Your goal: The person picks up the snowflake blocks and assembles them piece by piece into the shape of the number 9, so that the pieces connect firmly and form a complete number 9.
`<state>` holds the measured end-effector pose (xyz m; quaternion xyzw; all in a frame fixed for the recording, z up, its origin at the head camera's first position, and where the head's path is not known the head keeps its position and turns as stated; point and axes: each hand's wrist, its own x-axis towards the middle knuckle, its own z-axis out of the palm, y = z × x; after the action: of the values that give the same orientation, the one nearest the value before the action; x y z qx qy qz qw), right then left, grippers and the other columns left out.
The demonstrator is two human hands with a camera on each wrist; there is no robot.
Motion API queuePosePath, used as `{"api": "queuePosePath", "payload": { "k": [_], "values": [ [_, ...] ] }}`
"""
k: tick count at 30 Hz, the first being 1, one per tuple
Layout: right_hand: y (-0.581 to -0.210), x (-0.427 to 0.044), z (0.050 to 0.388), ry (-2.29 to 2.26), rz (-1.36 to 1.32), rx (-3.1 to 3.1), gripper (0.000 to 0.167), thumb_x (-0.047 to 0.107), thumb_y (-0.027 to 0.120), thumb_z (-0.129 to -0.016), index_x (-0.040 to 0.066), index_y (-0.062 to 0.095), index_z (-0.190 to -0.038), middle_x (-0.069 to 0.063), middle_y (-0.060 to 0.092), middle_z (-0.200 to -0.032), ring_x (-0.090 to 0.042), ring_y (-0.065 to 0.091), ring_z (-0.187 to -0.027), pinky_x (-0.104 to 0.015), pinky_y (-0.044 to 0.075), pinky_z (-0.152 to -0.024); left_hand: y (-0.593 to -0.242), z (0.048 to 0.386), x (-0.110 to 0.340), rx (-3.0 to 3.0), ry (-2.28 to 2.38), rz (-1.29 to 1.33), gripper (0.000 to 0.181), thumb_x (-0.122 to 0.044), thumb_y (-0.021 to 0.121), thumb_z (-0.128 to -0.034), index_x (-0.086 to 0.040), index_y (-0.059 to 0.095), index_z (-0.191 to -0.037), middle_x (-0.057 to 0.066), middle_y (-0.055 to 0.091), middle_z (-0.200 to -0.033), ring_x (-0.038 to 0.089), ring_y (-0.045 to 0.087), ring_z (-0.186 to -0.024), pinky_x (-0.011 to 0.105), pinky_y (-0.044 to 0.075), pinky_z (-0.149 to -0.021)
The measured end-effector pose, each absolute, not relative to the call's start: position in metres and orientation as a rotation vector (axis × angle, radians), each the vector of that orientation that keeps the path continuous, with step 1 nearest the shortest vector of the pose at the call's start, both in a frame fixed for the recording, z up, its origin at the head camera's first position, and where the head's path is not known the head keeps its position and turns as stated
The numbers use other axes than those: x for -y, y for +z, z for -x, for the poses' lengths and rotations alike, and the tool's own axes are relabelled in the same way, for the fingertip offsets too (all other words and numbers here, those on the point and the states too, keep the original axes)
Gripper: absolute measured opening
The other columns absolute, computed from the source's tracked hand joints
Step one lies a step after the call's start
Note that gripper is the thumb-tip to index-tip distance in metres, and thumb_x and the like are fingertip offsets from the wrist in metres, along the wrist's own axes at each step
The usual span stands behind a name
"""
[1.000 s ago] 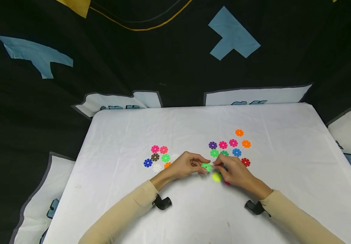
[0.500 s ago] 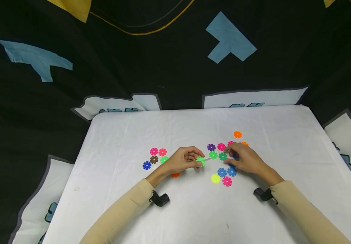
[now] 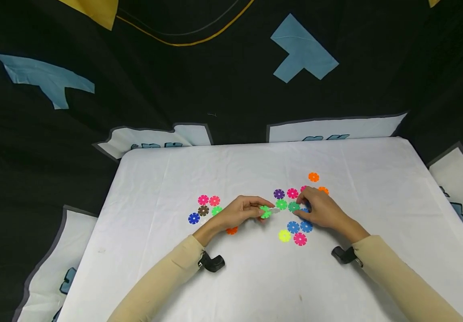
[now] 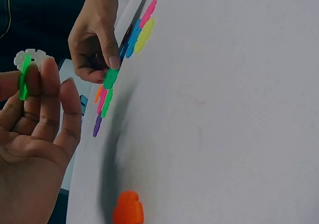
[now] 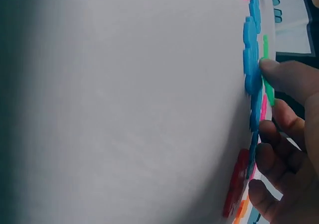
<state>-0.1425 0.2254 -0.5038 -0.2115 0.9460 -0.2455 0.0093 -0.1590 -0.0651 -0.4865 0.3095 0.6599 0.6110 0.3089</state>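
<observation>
In the head view my left hand (image 3: 239, 213) pinches a bright green notched disc (image 3: 265, 212). A white notched disc (image 4: 32, 56) stands edgewise against that green one in the left wrist view and seems joined to it. To the right, my right hand (image 3: 323, 210) has thumb and index finger on a darker green disc (image 3: 294, 206), which shows edge-on in the right wrist view. Whether this disc is off the table I cannot tell. Just left of it lies a light green disc (image 3: 281, 204). Blue discs (image 3: 293, 227) lie below the right hand, which partly hides others.
Pink (image 3: 292, 193), purple (image 3: 278, 194) and orange discs (image 3: 313, 177) lie behind the right hand. Yellow (image 3: 284, 235) and pink-red discs (image 3: 300, 239) lie nearer. On the left is another group with a brown disc (image 3: 203, 210) and a blue disc (image 3: 193, 218). White cloth covers the table (image 3: 231, 286).
My right hand has left the white disc and moved right to the darker green disc, its fingers now closed on it. My left hand has drawn slightly left, still pinching its green disc.
</observation>
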Motion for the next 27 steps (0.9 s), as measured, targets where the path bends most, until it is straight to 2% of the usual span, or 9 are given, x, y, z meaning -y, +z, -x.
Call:
{"api": "queuePosePath", "payload": {
  "k": [4, 11, 17, 22, 27],
  "values": [
    [-0.504, -0.223, 0.141, -0.838, 0.619, -2.957, 0.027, 0.021, 0.083, -0.079, 0.01, 0.062, -0.091, 0.0, 0.057, -0.08, -0.013, 0.049, -0.074, -0.027, 0.046, -0.066, -0.488, 0.159, 0.065, -1.732, 1.625, -0.77, 0.031, -0.006, 0.046, -0.1, 0.002, 0.058, -0.127, 0.034, 0.061, -0.114, 0.048, 0.064, -0.094, 0.044, 0.055, -0.09],
    [-0.501, -0.214, 0.131, -1.225, 0.512, -2.754, 0.019, 0.008, 0.074, -0.086, 0.008, 0.061, -0.099, 0.001, 0.057, -0.078, -0.013, 0.05, -0.068, -0.02, 0.044, -0.06, -0.486, 0.16, 0.059, -1.736, 1.625, -0.74, 0.033, -0.007, 0.041, -0.1031, 0.001, 0.057, -0.131, 0.036, 0.06, -0.113, 0.024, 0.066, -0.083, 0.033, 0.055, -0.089],
    [-0.493, -0.204, 0.12, -1.626, 0.524, -2.475, 0.025, 0.008, 0.07, -0.09, -0.002, 0.061, -0.112, -0.008, 0.062, -0.086, -0.014, 0.055, -0.068, -0.019, 0.047, -0.061, -0.488, 0.162, 0.057, -1.791, 1.622, -0.71, 0.033, -0.005, 0.04, -0.1026, 0.004, 0.058, -0.129, 0.036, 0.062, -0.104, 0.027, 0.066, -0.082, 0.033, 0.056, -0.086],
    [-0.487, -0.199, 0.115, -1.753, 0.486, -2.379, 0.028, 0.006, 0.067, -0.092, -0.008, 0.059, -0.115, -0.013, 0.061, -0.091, -0.013, 0.057, -0.075, -0.018, 0.049, -0.067, -0.489, 0.161, 0.057, -1.784, 1.616, -0.71, 0.034, -0.003, 0.038, -0.1022, 0.006, 0.058, -0.128, 0.036, 0.061, -0.111, 0.015, 0.066, -0.08, 0.031, 0.056, -0.085],
    [-0.485, -0.197, 0.112, -1.794, 0.458, -2.371, 0.028, 0.005, 0.066, -0.092, -0.009, 0.06, -0.115, -0.015, 0.061, -0.093, -0.014, 0.057, -0.077, -0.017, 0.049, -0.068, -0.489, 0.16, 0.056, -1.775, 1.609, -0.718, 0.034, -0.003, 0.039, -0.1025, 0.008, 0.056, -0.129, 0.037, 0.061, -0.109, 0.013, 0.066, -0.079, 0.03, 0.056, -0.084]
  ]
}}
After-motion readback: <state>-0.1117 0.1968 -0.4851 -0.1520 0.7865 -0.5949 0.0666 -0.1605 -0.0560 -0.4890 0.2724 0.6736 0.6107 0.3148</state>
